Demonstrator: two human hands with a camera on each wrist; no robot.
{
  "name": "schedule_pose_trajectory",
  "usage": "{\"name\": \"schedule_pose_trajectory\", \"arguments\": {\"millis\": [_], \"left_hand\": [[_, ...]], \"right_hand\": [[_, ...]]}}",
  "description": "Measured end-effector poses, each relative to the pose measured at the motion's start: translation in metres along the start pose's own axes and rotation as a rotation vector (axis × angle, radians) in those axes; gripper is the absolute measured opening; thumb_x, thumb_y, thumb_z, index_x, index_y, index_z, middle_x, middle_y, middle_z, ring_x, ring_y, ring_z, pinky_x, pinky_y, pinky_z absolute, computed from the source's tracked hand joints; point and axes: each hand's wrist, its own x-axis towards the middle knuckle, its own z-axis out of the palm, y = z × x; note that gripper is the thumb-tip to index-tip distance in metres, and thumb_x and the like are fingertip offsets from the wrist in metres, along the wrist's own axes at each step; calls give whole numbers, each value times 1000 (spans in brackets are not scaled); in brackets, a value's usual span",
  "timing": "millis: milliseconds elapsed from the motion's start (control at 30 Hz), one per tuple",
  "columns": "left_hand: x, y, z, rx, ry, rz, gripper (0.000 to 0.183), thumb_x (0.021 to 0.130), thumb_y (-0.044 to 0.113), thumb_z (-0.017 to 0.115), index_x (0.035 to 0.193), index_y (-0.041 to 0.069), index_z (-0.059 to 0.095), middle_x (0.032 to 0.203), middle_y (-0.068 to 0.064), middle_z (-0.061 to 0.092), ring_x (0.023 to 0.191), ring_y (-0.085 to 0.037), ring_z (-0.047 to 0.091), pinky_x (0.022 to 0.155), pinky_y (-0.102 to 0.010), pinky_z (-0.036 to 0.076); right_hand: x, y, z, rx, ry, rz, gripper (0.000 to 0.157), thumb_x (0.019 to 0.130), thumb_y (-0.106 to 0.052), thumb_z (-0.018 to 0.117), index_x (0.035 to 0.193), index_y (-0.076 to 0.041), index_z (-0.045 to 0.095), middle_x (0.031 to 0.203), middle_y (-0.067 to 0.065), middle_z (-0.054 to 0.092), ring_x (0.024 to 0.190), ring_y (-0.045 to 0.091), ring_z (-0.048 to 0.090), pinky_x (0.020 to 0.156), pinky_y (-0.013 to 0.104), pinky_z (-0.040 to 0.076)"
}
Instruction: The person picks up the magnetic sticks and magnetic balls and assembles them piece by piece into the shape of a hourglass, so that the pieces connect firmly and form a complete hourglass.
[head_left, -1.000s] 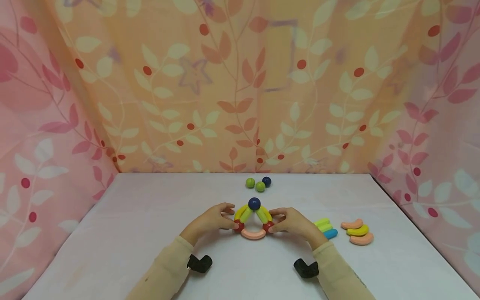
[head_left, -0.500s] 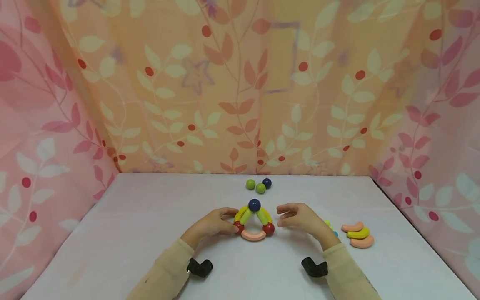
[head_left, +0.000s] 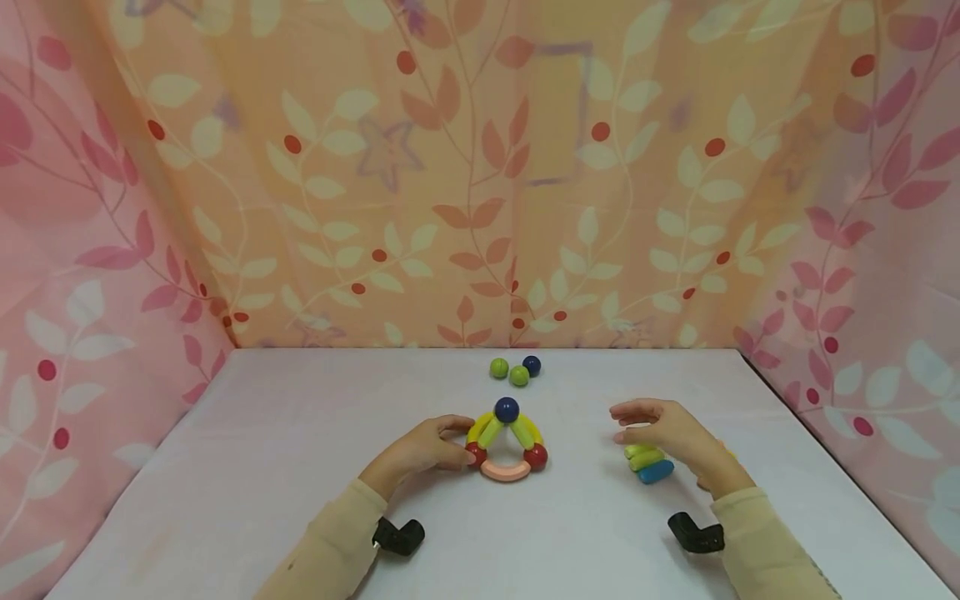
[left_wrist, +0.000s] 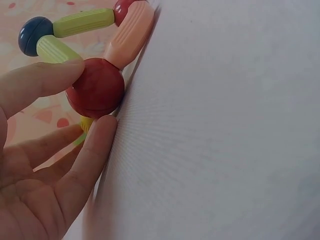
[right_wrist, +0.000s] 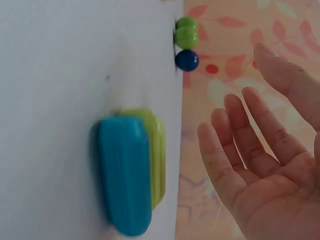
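My left hand [head_left: 427,446] pinches a red ball [left_wrist: 97,87] at the left corner of a toy frame of balls and sticks. The frame has a dark blue ball [head_left: 507,409] on top, two light green sticks slanting down, yellow curved pieces behind, and a pink curved stick [head_left: 505,472] joining the red balls at the base. My right hand [head_left: 671,429] holds nothing; its fingers are spread apart in the right wrist view. Beneath it lie light green sticks [head_left: 645,456] and a blue stick [right_wrist: 125,175]. The forearm partly hides the curved pieces beyond.
Two green balls [head_left: 499,367] and a dark blue ball [head_left: 532,365] sit at the back of the white table [head_left: 262,433]. A patterned curtain [head_left: 337,208] rises behind the table and along both sides. Black wrist mounts [head_left: 399,537] hang from both sleeves.
My right hand has let go of the frame's right red ball and moved right, over the green and blue sticks. My left hand has stayed at the left red ball.
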Motion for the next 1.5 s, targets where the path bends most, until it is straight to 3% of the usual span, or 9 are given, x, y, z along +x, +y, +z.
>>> {"name": "schedule_pose_trajectory", "arguments": {"millis": [167,533,700,867,1133,1300,1500], "left_hand": [[1,-2,0,3,-2,13,64,80,17,83,139,15,57,142,-10,55,88,-16,66,85,-32,59],[3,-3,-1,10,-1,-8,64,80,22,83,138,18,57,143,-10,54,92,-18,64,87,-32,58],[2,-2,0,-5,-1,-11,64,80,20,83,138,17,57,142,-10,54,92,-18,64,87,-31,59],[0,-1,1,-14,3,-14,64,80,19,83,139,16,57,143,-12,53,91,-18,64,86,-31,59],[1,-2,1,-39,-1,-7,65,80,17,83,139,15,57,145,-13,51,92,-18,64,86,-31,59],[1,-2,1,-39,-3,-4,66,80,17,84,139,15,56,147,-14,50,93,-18,64,87,-32,59],[2,-3,1,-42,-1,5,65,80,17,83,139,15,57,145,-12,52,96,-18,63,87,-32,59]], "right_hand": [[-2,12,-10,2,-12,4,55,90,-31,73,136,-4,57,136,19,60,123,29,56,103,52,46],[-2,34,-26,-60,-39,106,60,87,-39,76,134,-7,58,138,20,58,122,31,54,98,53,48],[-1,39,-28,-31,-69,102,60,87,-37,76,135,-5,58,137,18,60,121,28,56,103,55,46],[3,42,-26,30,-108,98,56,88,-28,76,134,-2,59,138,17,61,119,23,61,107,48,47],[9,43,-19,35,-66,160,55,84,-31,78,131,-6,63,135,11,64,121,23,58,103,45,46],[10,38,-16,-2,-35,194,46,85,-27,78,126,-8,67,130,14,64,118,27,54,93,38,48],[16,35,-13,-73,-11,179,40,85,-25,78,120,-6,70,123,15,68,111,27,56,95,45,48]]}}
